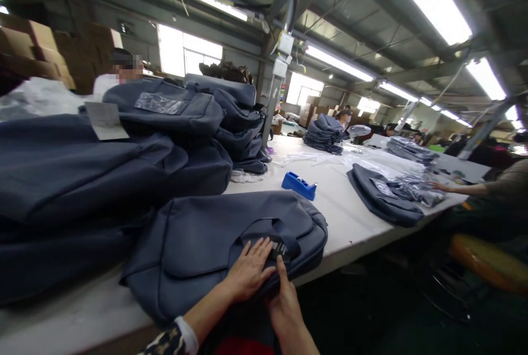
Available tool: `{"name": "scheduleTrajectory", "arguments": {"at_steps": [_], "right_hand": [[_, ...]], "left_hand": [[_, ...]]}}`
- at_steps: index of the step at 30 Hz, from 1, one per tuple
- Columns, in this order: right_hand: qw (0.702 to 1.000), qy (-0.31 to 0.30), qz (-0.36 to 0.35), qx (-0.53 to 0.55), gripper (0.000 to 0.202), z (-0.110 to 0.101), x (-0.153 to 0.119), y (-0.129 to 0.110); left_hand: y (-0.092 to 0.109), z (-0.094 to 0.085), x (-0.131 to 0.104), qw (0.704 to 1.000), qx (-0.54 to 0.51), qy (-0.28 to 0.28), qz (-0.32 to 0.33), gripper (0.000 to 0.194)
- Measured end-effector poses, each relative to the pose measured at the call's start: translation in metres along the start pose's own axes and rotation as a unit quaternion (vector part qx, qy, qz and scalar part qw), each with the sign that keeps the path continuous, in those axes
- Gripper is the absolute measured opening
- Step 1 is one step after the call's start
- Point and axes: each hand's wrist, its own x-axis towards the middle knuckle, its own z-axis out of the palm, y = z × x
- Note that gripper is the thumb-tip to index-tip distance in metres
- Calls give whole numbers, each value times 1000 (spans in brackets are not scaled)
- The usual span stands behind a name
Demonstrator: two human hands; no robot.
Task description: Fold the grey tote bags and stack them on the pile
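Observation:
A dark blue-grey bag lies on the white table in front of me, its strap handles looped near the right end. By the handles is a black tag with pale print. My left hand rests flat on the bag with fingers stretched out, their tips at the tag's left edge. At the bag's near edge is my right hand. Its thumb presses at the lower edge of the tag, while the other fingers curl under the bag's edge, mostly hidden.
Stacked dark bags rise on the left, one bearing a paper sheet. Beyond my bag stands a blue tape dispenser. Another bag lies farther right, near a co-worker's hand. A stool stands on the floor.

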Motion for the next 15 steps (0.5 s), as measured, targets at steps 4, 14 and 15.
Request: {"name": "scheduleTrajectory", "arguments": {"at_steps": [4, 14, 15], "right_hand": [[996, 81, -3, 38, 51, 22, 36, 5], [988, 51, -146, 3, 38, 22, -6, -77], [987, 54, -152, 1, 41, 20, -12, -93]], "left_hand": [[-2, -10, 7, 999, 30, 0, -11, 63], [11, -62, -75, 969, 8, 204, 136, 55], [4, -65, -89, 960, -6, 240, 144, 54]]}}
